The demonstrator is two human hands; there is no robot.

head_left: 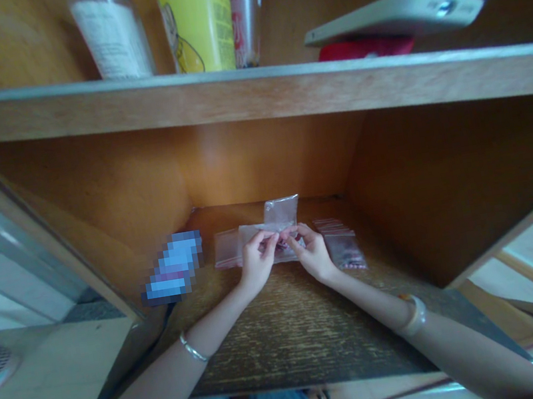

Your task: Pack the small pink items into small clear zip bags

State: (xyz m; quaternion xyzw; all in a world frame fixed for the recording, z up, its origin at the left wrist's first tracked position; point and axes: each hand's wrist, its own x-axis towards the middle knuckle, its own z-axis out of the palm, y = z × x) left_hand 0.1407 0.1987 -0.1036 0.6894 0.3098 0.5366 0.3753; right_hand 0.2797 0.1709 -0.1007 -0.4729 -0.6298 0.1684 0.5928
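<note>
My left hand and my right hand meet over the desk, fingertips pinched close together. Between them is a small clear plastic bag, gripped by both hands, its upper part standing up behind the fingers. Under and around the fingers lies another flat clear bag with small dark pinkish pieces, too small to name. Just left of my left hand rests a stack of flat clear bags. To the right of my right hand, a row of overlapping bags holds small dark and pink contents.
A blurred-out phone leans at the left, with a dark cable by it. Above runs a shelf edge carrying a labelled jar, a yellow container and a pale flat device. Wooden side walls enclose the desk space.
</note>
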